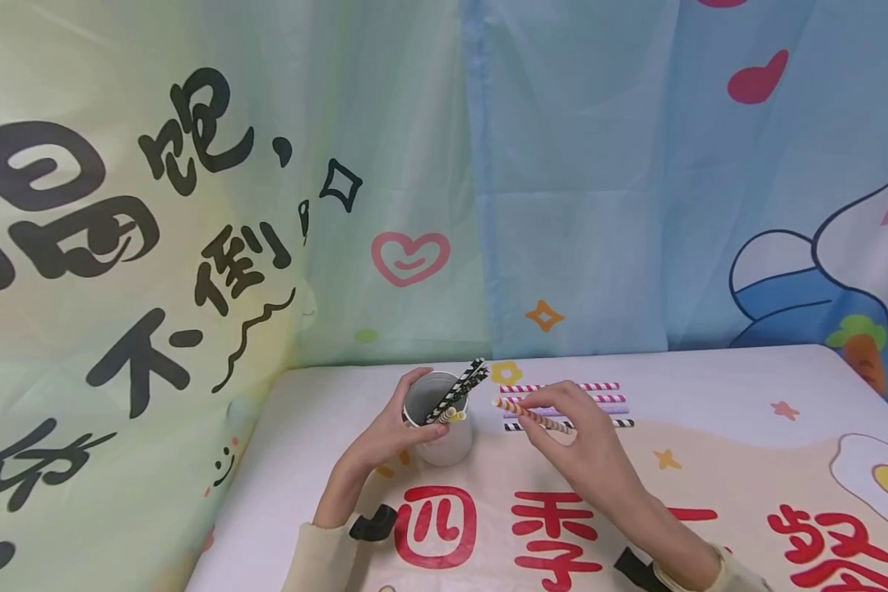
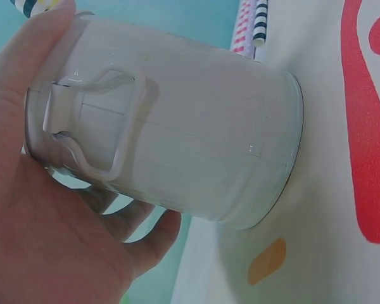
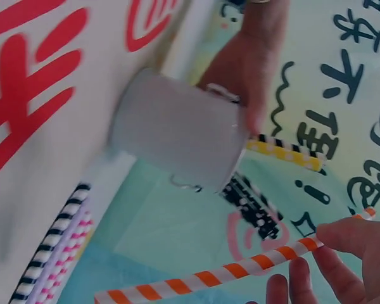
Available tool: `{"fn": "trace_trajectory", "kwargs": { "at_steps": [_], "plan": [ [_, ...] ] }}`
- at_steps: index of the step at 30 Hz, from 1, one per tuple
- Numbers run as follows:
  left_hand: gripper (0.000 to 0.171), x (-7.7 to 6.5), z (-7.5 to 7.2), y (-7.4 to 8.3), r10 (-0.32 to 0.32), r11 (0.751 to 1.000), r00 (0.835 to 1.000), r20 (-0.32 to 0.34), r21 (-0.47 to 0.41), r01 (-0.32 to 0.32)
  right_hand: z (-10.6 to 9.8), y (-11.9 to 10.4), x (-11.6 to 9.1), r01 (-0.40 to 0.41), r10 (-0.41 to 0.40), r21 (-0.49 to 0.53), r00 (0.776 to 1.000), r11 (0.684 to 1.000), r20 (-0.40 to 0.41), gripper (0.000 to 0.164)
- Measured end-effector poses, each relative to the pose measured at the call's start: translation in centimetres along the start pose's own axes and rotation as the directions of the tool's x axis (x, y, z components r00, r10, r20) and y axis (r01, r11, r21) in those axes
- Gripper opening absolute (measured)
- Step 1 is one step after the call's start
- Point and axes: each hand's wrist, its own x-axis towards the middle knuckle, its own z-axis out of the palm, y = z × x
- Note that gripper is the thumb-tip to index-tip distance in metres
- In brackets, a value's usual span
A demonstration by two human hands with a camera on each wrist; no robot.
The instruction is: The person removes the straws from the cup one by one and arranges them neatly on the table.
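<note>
My left hand (image 1: 385, 436) grips a white metal pail (image 1: 446, 448) by its rim, thumb on the near side and fingers around the far side. A small wire handle (image 2: 136, 120) shows on the pail's wall in the left wrist view. Black patterned paper straws (image 1: 459, 390) and a yellow dotted straw (image 3: 288, 156) stick out of the pail's mouth. To the right of the pail, my right hand (image 1: 592, 452) pinches an orange-and-white striped paper straw (image 3: 209, 278) between thumb and fingers. That straw points toward the pail and is apart from it.
Behind the right hand, pink-striped straws (image 1: 599, 386), a purple straw (image 1: 616, 409) and a black-and-white striped straw (image 1: 624, 423) lie side by side on the printed tablecloth (image 1: 710, 460). A printed curtain (image 1: 577, 164) hangs behind the table's back edge.
</note>
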Motion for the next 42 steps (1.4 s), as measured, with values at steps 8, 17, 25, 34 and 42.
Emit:
{"fn": "trace_trajectory", "kwargs": {
  "at_steps": [8, 17, 25, 34, 42],
  "plan": [
    [0.093, 0.1, 0.1, 0.1, 0.001, 1.000, 1.000, -0.011, 0.005, -0.001, -0.2, 1.7, -0.2, 0.023, -0.017, -0.148, 0.999, 0.989, 0.040, 0.022],
    [0.093, -0.2, 0.2, 0.0, -0.009, 1.000, 1.000, -0.013, 0.011, 0.009, 0.3, 3.7, 0.0, 0.065, -0.040, -0.261, 0.994, 0.963, 0.099, 0.020],
    [0.093, -0.1, 0.1, -0.1, 0.001, 1.000, 1.000, 0.000, -0.002, -0.001, 1.7, 6.2, 0.7, 0.167, -0.108, -0.467, 0.983, 0.868, 0.151, 0.021],
    [0.093, 0.1, 0.2, -0.2, 0.016, 1.000, 1.000, 0.013, -0.020, -0.016, 3.1, 8.1, 0.5, 0.191, -0.082, -0.576, 0.974, 0.795, 0.210, 0.026],
    [0.093, 0.1, 0.2, -0.2, 0.021, 1.000, 1.000, -0.001, -0.007, -0.021, 4.2, 8.5, 0.6, 0.214, -0.069, -0.630, 0.967, 0.746, 0.247, 0.028]
  ]
}}
